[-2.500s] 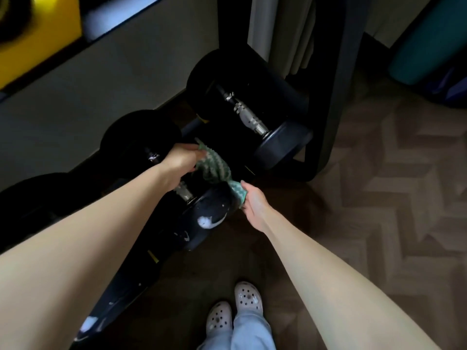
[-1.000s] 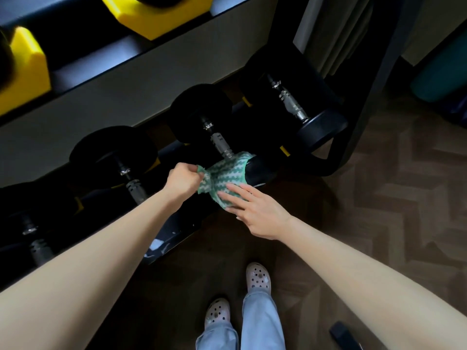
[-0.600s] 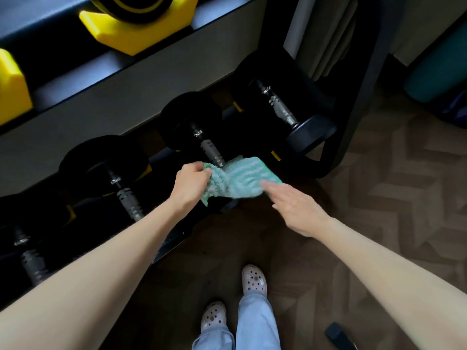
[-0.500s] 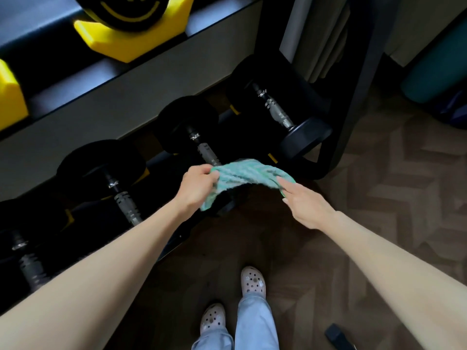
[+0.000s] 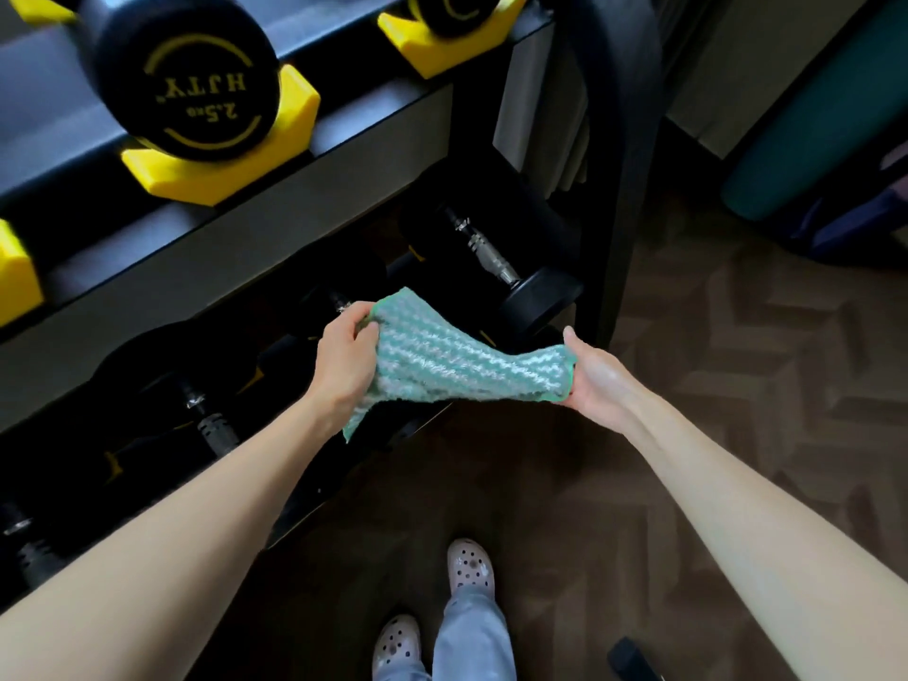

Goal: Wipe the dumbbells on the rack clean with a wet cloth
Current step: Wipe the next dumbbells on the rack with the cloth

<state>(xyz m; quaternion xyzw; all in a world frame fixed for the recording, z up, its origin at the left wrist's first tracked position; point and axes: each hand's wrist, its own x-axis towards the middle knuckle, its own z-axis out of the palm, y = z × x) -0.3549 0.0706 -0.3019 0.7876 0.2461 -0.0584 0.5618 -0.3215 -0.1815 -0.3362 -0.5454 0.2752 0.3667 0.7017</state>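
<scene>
Head view: cloth (image 5: 457, 361) is now lifting clear of the dumbbell it was draped on a second ago, stretching between both hands. Left hand (image 5: 344, 366) is pinching its 9 o'clock corner, fingers curled; right hand (image 5: 597, 380) is gripping its 3 o'clock edge, palm showing. Dumbbells (image 5: 535, 299) are sitting on the rack (image 5: 295, 228) at 12 o'clock of the cloth.

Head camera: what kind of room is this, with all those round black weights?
Most likely a small gym or home workout corner. Black dumbbells sit on a two-level rack in yellow cradles, and what looks like a rolled teal mat stands nearby.
</scene>
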